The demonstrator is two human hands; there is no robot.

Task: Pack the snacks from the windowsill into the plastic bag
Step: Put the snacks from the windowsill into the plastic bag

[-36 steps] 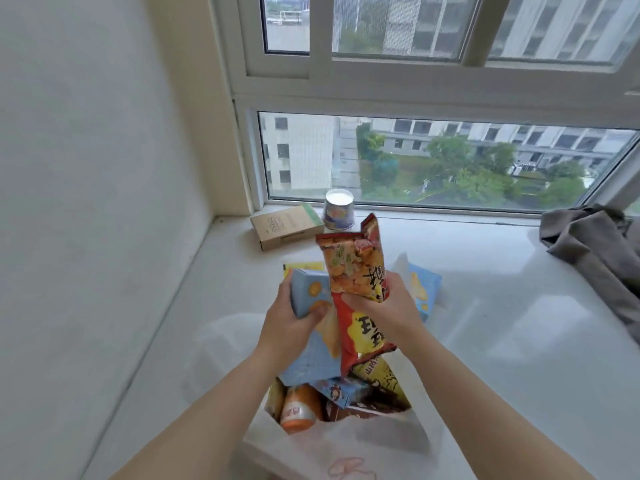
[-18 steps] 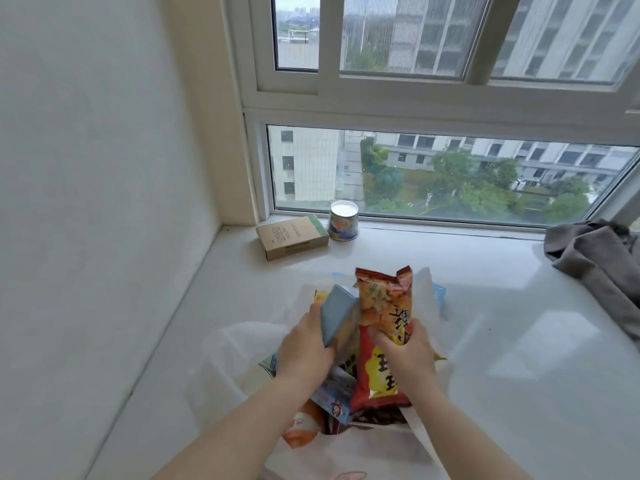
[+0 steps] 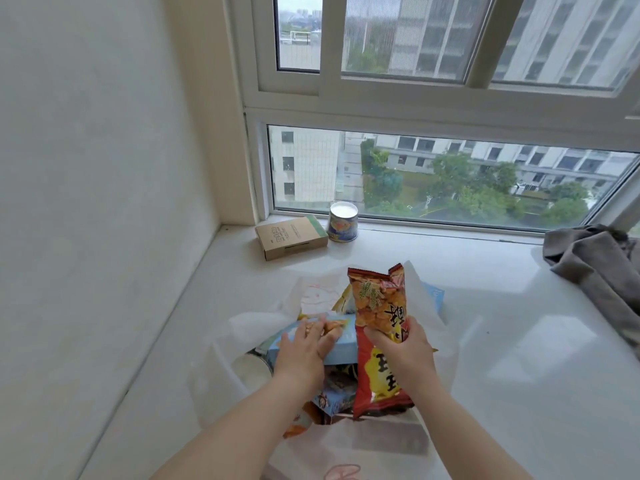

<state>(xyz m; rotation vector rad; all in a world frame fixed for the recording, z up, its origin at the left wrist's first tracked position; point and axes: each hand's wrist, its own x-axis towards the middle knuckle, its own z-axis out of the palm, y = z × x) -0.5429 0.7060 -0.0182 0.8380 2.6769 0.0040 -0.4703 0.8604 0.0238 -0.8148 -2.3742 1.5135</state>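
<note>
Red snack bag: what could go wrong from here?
The red snack bag, gripped by the right hand, stands upright and mostly above the plastic bag; it may tip out. The left hand presses the blue box flat onto packed snacks, which might crush them or strain the thin plastic.

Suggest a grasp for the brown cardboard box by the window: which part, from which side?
The brown cardboard box lies flat on the windowsill, its long near edge free. The can crowds its right end, the wall corner its left. Probably best: come from above and the near side, pinching across the short width, thumb on the near edge.
</note>
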